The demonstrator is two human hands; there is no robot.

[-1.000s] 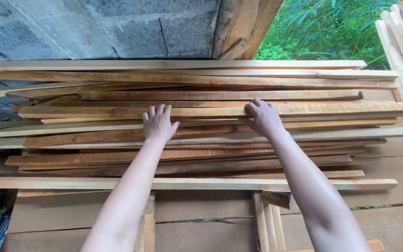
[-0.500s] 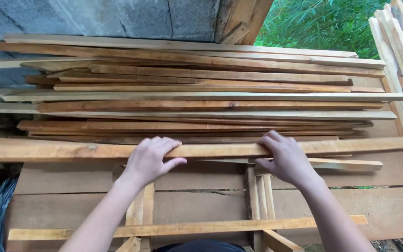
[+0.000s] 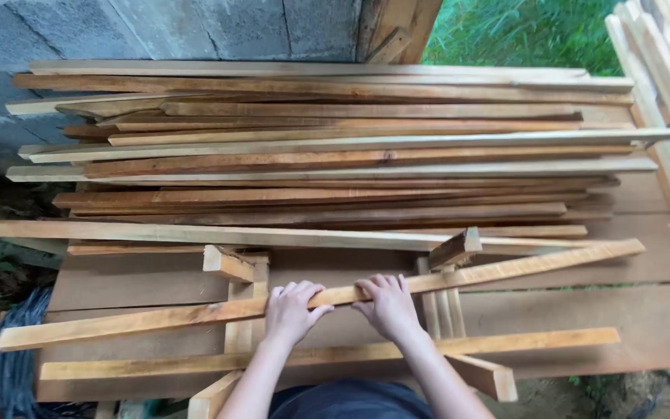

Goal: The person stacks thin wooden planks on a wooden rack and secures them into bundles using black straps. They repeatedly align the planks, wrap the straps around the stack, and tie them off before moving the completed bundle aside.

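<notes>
**woodguy:** So what's in the hands here?

**slatfan:** One long wooden strip, pale orange-brown, running slantwise across the workbench, low at the left end and higher at the right. Both hands are on it near the middle. The left hand has its fingers curled over the top edge of the strip, clasping it. The right hand sits just beside it, fingers wrapped over the same strip, gripping too.

**woodguy:** Is it lying flat on the bench?

**slatfan:** Can't tell if it's lifted or resting. It crosses over two little upright wooden frames that stick up from the bench, one by each hand. A short block sits on the left one and another block on the right one.

**woodguy:** And around that?

**slatfan:** Nearer the person there's a second strip lying almost level. Farther away is a big loose stack of strips, mixed pale and reddish, all lengthwise left to right. Behind the stack is a grey block wall, grass at the top right, and more pale boards leaning along the right edge.
</notes>
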